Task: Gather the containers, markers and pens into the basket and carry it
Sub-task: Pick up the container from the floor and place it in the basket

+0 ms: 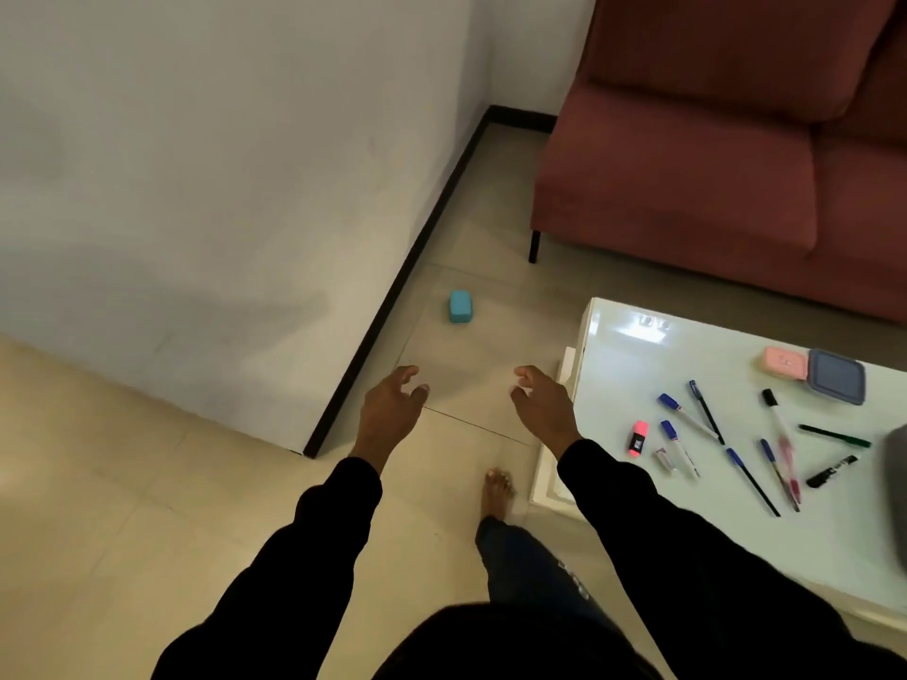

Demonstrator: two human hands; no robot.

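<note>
A small teal container (461, 306) lies on the floor by the wall's dark skirting. My left hand (390, 409) and my right hand (542, 407) hover over the floor short of it, both empty with fingers apart. On the white table (623, 375) at the right lie a pink container (785, 364), a grey-blue lidded container (836, 376), a pink highlighter (637, 438), several blue markers and pens (680, 446), a green pen (834, 435) and a black marker (832, 471). A grey object (895, 463) shows at the right edge; I cannot tell whether it is the basket.
A dark red sofa (711, 154) stands behind the table. A white wall (196, 188) with black skirting runs along the left. My bare foot (496, 493) is on the tiled floor beside the table's corner.
</note>
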